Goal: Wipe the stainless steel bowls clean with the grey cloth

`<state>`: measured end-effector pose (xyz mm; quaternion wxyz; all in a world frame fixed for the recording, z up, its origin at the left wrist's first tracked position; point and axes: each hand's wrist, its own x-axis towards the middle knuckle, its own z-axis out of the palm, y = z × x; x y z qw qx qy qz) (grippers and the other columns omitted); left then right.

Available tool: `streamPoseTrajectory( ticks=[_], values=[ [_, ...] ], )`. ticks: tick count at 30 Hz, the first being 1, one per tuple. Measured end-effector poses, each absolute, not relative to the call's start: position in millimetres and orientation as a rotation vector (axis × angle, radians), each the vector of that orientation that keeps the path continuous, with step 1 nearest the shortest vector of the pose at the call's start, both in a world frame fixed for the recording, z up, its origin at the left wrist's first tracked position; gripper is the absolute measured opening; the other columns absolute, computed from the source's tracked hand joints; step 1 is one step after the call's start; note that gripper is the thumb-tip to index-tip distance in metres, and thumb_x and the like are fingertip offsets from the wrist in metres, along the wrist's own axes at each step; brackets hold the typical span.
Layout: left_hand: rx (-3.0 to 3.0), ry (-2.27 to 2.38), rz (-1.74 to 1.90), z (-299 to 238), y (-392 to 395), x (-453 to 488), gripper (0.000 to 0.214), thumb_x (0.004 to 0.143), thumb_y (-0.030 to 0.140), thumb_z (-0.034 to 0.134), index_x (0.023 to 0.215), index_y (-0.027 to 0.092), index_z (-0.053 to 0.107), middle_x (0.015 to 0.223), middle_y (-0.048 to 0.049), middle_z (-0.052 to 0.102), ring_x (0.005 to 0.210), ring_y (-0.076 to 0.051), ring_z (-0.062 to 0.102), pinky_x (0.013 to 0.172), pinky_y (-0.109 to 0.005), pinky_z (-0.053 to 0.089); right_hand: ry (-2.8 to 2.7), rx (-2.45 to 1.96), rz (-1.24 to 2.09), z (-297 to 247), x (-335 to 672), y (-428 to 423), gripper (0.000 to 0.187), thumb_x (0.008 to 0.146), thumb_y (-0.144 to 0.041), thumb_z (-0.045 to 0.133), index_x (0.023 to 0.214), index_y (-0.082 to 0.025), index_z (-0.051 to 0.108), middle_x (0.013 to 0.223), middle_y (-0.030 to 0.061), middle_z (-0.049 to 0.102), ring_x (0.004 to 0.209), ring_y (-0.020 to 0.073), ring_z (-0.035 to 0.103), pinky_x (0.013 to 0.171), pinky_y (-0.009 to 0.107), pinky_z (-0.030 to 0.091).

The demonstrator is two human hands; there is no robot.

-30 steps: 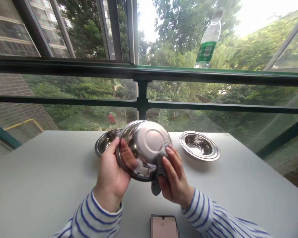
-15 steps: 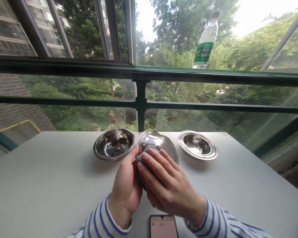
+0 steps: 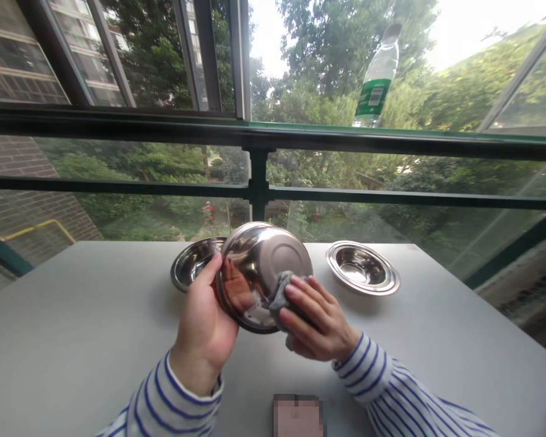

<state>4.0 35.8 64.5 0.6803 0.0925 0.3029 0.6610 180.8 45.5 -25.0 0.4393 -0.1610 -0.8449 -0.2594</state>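
Note:
A shiny metal bowl point(image 3: 248, 261) is held tilted above the table, its rounded underside and flat base turned towards me. My left hand point(image 3: 207, 331) grips its left rim, thumb on the outer side. My right hand point(image 3: 318, 318) presses a crumpled grey cloth point(image 3: 279, 297) against the lower right of the bowl's underside. The fingers of this hand are bent over the cloth and hide part of it. Behind the held bowl, a second metal bowl point(image 3: 186, 267) stands on the table, partly covered from view. A third metal bowl point(image 3: 361, 267) stands to the right.
The white table point(image 3: 73, 328) ends at a green railing point(image 3: 391, 142) with glass panels. On the railing stands a plastic bottle point(image 3: 375, 91) with a green label. A phone point(image 3: 298, 419), blurred out, lies at the table's near edge. A person is outside, below.
My left hand has moved left and tilted the bowl so more of its underside shows. My right hand and the cloth have shifted to the bowl's lower right, apart from my left hand.

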Motion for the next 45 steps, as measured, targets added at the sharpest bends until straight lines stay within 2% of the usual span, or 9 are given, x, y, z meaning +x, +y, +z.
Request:
streamPoseTrajectory(
  ticks=[5, 11, 17, 23, 29, 34, 38, 42, 45],
  values=[
    [0.258, 0.742, 1.452, 57.3, 36.1, 5.7, 0.022, 0.086, 0.018, 0.05, 0.074, 0.01, 0.067, 0.06, -0.003, 0.07, 0.049, -0.01, 0.065, 0.05, -0.017, 0.055, -1.998, -0.719, -0.187, -14.5, 179.0, 40.8, 0.054, 0.084, -0.009, 0.038, 0.138, -0.014, 0.032, 0.14, 0.0151, 0.038, 0.132, 0.0286, 0.031, 0.103, 0.053, 0.035],
    [0.207, 0.746, 1.414, 56.2, 36.1, 9.3, 0.021, 0.086, 0.015, 0.05, 0.074, 0.01, 0.066, 0.059, -0.0027, 0.069, 0.045, -0.007, 0.063, 0.047, -0.014, 0.053, -2.161, -0.689, -0.26, 5.2, 173.6, 33.2, 0.056, 0.084, -0.015, 0.042, 0.139, -0.013, 0.03, 0.138, 0.0166, 0.041, 0.132, 0.0285, 0.03, 0.107, 0.054, 0.028],
    [0.338, 0.796, 1.415, 52.1, 39.0, 4.8, 0.019, 0.084, 0.02, 0.051, 0.083, 0.009, 0.067, 0.065, -0.0063, 0.07, 0.054, -0.015, 0.067, 0.055, -0.026, 0.057, -2.107, -0.799, -0.125, -2.2, 170.4, 35.4, 0.052, 0.086, -0.014, 0.04, 0.137, -0.008, 0.033, 0.141, 0.0185, 0.036, 0.134, 0.0273, 0.026, 0.105, 0.049, 0.033],
    [0.212, 0.794, 1.381, 54.3, 36.4, 11.3, 0.014, 0.083, 0.014, 0.052, 0.079, 0.011, 0.065, 0.056, -0.0017, 0.066, 0.045, -0.01, 0.061, 0.048, -0.018, 0.052, -2.23, -0.622, -0.25, 3.0, 167.6, 29.0, 0.053, 0.082, -0.016, 0.043, 0.134, -0.007, 0.037, 0.139, 0.0182, 0.038, 0.134, 0.029, 0.025, 0.107, 0.052, 0.028],
    [0.362, 0.856, 1.276, 47.9, 24.3, 24.3, 0.015, 0.079, 0.016, 0.058, 0.09, 0.01, 0.066, 0.073, -0.0064, 0.071, 0.061, -0.015, 0.066, 0.059, -0.024, 0.053, -1.976, -1.005, -0.044, 13.5, 187.6, 41.8, 0.041, 0.09, -0.018, 0.036, 0.13, -0.011, 0.043, 0.134, 0.0164, 0.045, 0.126, 0.0228, 0.041, 0.103, 0.044, 0.037],
    [0.342, 0.812, 1.267, 46.0, 28.1, 19.4, 0.011, 0.082, 0.016, 0.054, 0.082, 0.011, 0.063, 0.068, -0.004, 0.069, 0.048, -0.009, 0.06, 0.047, -0.019, 0.048, -2.229, -0.635, -0.256, 12.8, 166.6, 22.1, 0.043, 0.083, -0.018, 0.042, 0.125, -0.009, 0.048, 0.133, 0.0145, 0.047, 0.131, 0.0271, 0.032, 0.107, 0.049, 0.03],
    [0.335, 0.779, 1.319, 45.6, 30.5, 15.8, 0.011, 0.082, 0.015, 0.053, 0.076, 0.011, 0.062, 0.065, -0.0022, 0.066, 0.049, -0.008, 0.059, 0.048, -0.016, 0.047, -2.32, -0.429, -0.4, 13.2, 158.1, 16.5, 0.041, 0.079, -0.018, 0.043, 0.118, -0.01, 0.054, 0.127, 0.0121, 0.054, 0.131, 0.0261, 0.033, 0.108, 0.046, 0.029],
    [0.396, 0.821, 1.255, 47.5, 25.1, 18.3, 0.009, 0.078, 0.016, 0.059, 0.083, 0.01, 0.065, 0.07, -0.005, 0.069, 0.055, -0.011, 0.063, 0.048, -0.018, 0.048, -2.147, -0.709, -0.239, 16.5, 175.4, 31.3, 0.04, 0.084, -0.018, 0.041, 0.122, -0.011, 0.05, 0.128, 0.0143, 0.052, 0.125, 0.0249, 0.042, 0.108, 0.049, 0.028],
    [0.399, 0.85, 1.276, 50.2, 21.8, 20.7, 0.013, 0.075, 0.017, 0.063, 0.086, 0.01, 0.067, 0.074, -0.0068, 0.071, 0.064, -0.016, 0.067, 0.056, -0.023, 0.051, -1.946, -0.954, -0.021, 17.5, 187.9, 41.7, 0.035, 0.089, -0.018, 0.038, 0.122, -0.015, 0.05, 0.122, 0.0127, 0.056, 0.116, 0.0218, 0.051, 0.102, 0.044, 0.038]
  ],
)
